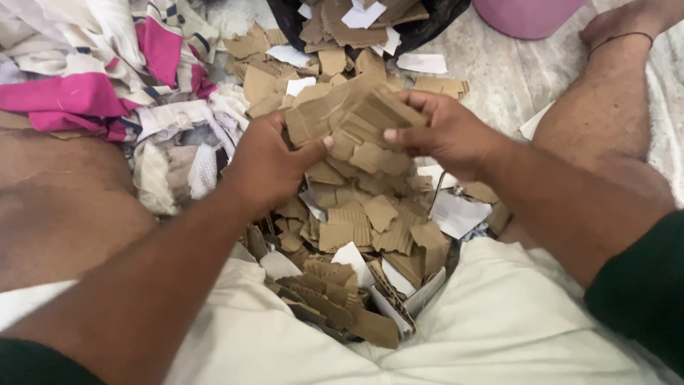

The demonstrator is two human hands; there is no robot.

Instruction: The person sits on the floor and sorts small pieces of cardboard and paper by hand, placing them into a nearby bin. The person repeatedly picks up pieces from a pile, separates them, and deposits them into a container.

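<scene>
So from my feed, both hands are up over the lap: the left hand [267,160] and the right hand [445,132] each have their fingers clamped on the same piece of corrugated cardboard [349,114], held between them above the heap. Under it there's a big pile of torn cardboard scraps [356,221] mixed with white paper bits [456,214], spilling between the legs and onto the white shorts [499,321]. The floor [509,75] looks like pale marble-ish stone. Off to the left is a messy heap of pink and white fabric [85,93]. Top middle there's a black bag [427,28] stuffed with more scraps, and a pink tub [527,14] just beside it.
</scene>
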